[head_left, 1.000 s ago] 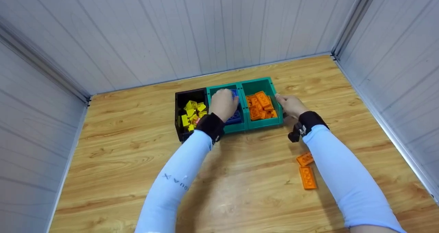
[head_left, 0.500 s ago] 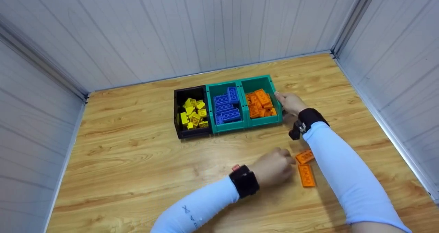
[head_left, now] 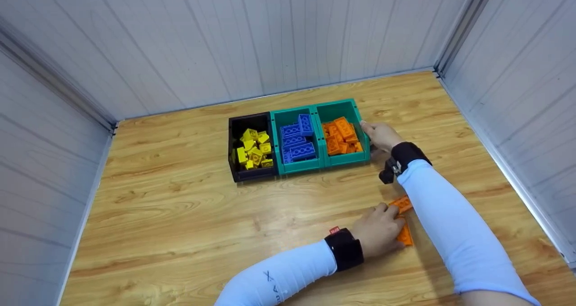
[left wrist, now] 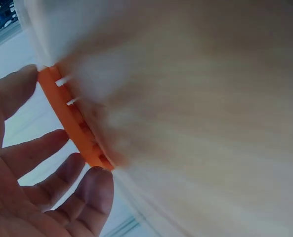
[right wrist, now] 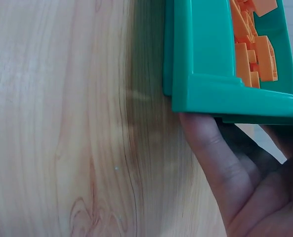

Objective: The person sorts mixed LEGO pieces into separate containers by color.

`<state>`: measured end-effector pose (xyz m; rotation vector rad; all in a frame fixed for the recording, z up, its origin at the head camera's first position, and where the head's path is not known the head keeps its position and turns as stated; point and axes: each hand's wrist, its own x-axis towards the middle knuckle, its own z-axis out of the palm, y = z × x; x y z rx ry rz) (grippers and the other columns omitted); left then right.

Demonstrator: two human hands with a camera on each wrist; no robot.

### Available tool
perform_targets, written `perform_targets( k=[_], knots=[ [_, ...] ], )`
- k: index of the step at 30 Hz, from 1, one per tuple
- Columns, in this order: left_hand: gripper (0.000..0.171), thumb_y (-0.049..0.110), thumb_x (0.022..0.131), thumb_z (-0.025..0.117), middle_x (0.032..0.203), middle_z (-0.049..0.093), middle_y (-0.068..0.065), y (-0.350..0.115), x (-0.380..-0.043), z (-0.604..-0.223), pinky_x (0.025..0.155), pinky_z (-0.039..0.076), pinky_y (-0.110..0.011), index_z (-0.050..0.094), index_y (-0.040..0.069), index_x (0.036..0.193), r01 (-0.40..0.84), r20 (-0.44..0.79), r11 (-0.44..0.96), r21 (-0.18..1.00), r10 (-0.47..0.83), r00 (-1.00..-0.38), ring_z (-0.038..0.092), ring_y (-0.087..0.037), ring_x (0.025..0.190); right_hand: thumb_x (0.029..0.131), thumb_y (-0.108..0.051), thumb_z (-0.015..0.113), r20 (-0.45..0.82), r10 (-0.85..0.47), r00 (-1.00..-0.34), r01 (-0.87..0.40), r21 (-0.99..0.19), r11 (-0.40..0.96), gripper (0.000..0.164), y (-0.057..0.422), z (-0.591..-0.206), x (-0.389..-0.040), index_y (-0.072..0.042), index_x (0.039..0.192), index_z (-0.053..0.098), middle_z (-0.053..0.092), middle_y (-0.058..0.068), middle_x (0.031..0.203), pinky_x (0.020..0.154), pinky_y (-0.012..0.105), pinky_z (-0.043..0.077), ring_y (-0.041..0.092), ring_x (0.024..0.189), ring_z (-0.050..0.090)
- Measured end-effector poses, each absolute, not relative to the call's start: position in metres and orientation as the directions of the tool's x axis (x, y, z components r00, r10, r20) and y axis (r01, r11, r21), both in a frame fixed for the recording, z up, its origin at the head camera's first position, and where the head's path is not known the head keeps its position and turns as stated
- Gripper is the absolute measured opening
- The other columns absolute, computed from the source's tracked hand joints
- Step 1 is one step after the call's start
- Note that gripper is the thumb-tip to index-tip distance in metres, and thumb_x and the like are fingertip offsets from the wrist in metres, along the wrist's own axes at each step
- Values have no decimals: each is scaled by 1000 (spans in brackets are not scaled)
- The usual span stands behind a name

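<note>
In the head view, my left hand [head_left: 378, 231] is low over the table at an orange toy brick [head_left: 406, 235]. The left wrist view shows that orange brick [left wrist: 72, 118] pinched between thumb and fingers, its studs facing away from the palm. Just above it lies a second orange brick [head_left: 403, 203], close to the left fingertips. My right hand [head_left: 382, 136] rests against the outer right side of the green bin [head_left: 337, 111] holding orange bricks. In the right wrist view, its thumb [right wrist: 203, 133] touches the bin's lower corner; some fingers are hidden behind the wall.
Left of it, joined in a row, stand another green bin [head_left: 292, 167] with blue bricks and a black bin [head_left: 238, 121] with yellow bricks. Pale panel walls [head_left: 288, 40] enclose the wooden table [head_left: 180, 207] at the back and both sides.
My left hand has left the blue-brick bin, come down and right across the table, and taken hold of the lower orange brick. The right hand stays at the bin's side.
</note>
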<state>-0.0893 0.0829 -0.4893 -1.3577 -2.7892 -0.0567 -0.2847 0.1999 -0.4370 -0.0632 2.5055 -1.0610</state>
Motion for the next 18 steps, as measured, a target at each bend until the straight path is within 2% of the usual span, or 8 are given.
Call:
perform_targets(
  k=[8,13,18],
  knots=[
    [33,38,94,65,120,57,2,88,-80,-481,82,52,-24,70,20,121,809,10,586,-40,810,-586,52,-16,102,105,-54,28,-366,-211,-906,127,-712,691,71,198,-436,-284,-3,155,28,40,27,148,99,52,46,41,120,53],
    [27,36,92,67,113,60,2,88,-76,-480,77,51,-22,71,20,114,827,3,561,-37,828,-561,54,-14,95,106,-52,28,-363,-210,-908,123,-709,695,69,198,-437,-285,-4,155,29,39,27,149,94,50,50,41,120,53],
    [21,31,94,63,109,60,2,89,-72,-479,72,51,-20,71,20,111,844,23,531,-81,847,-531,54,-13,88,106,-52,27,-355,-209,-911,106,-692,715,69,198,-437,-285,-4,155,30,42,27,147,93,49,50,41,118,55]
  ],
)
